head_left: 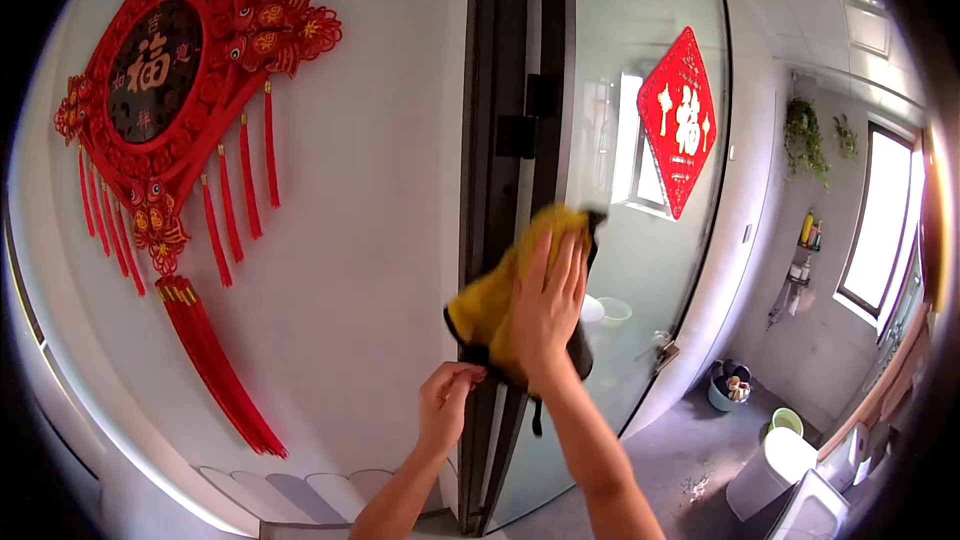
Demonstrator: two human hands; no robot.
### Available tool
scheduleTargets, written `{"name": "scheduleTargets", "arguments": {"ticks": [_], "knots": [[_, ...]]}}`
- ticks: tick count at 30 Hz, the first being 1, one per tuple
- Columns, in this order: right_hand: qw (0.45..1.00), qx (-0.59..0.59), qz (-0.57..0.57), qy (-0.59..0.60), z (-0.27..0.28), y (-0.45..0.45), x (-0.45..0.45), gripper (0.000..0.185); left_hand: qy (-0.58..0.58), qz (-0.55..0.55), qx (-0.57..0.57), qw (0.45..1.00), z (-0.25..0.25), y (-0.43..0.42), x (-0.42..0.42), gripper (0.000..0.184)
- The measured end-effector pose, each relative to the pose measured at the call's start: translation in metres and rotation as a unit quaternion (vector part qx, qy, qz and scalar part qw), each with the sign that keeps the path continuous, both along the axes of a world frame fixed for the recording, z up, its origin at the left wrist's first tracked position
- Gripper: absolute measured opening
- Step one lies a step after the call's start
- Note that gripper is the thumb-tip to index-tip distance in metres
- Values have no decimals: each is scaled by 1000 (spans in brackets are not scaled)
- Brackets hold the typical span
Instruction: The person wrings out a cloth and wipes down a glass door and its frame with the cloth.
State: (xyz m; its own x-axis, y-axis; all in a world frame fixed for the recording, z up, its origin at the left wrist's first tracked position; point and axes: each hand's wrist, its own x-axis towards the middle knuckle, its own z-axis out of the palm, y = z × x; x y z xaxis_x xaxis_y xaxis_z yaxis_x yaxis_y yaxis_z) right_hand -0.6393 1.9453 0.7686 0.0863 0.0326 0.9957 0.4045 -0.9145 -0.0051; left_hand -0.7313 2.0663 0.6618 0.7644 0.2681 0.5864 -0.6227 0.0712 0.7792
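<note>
A yellow cloth (pixel 488 302) with a dark edge and a dark underside lies against the dark door frame (pixel 490 170) and the edge of the glass door (pixel 620 270). My right hand (pixel 548 305) is spread flat on the cloth, fingers pointing up, pressing it to the frame. Lower left, my left hand (pixel 450 395) pinches the cloth's dark lower corner between thumb and fingers. A short dark loop hangs from the cloth beside my right wrist.
A red hanging ornament (pixel 220 35) with tassels is on the white wall at left. The glass door bears a red diamond sticker (pixel 680 125). Beyond it are a blue basin (pixel 728 388), a green bucket (pixel 787 422), a white bin (pixel 770 470) and a window (pixel 880 225).
</note>
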Motion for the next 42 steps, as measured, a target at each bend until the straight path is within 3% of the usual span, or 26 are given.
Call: {"name": "scheduleTargets", "arguments": {"ticks": [4,7,10,11,13,19,23,27,32,36,37,39,42], "knots": [[997,-24,37,64,-148,-6,-4,64,7,22,-21,1000,-3,2,-10,21],[992,-54,67,93,-250,-17,6,65,14,25,-11,1000,0,1,-17,22],[983,-80,119,113,-279,-31,7,65,15,15,5,1000,1,-4,-24,22],[977,-92,149,118,-282,-32,7,65,18,18,3,1000,0,-4,-26,22],[974,-83,167,125,-221,-29,0,65,14,28,11,999,-2,-2,-26,23],[994,-44,96,-11,65,-18,-3,78,8,41,0,999,7,2,-17,23],[996,-11,54,-73,112,-7,1,82,-1,80,-8,997,6,-8,0,21],[1000,4,11,-25,34,-4,2,75,20,94,-60,994,-17,-17,24,20],[999,-26,33,20,-139,-10,15,59,49,99,-33,993,-39,-9,18,21],[974,-91,202,46,-246,-34,17,51,56,101,-45,992,-46,5,0,22],[966,-142,212,45,-248,-41,15,52,55,104,-51,992,-46,8,-6,23],[950,-125,282,44,-234,-46,10,50,53,97,-56,992,-60,18,-12,21],[955,-99,281,1,-150,-36,-10,57,69,89,-89,990,-66,25,-17,20]]}}
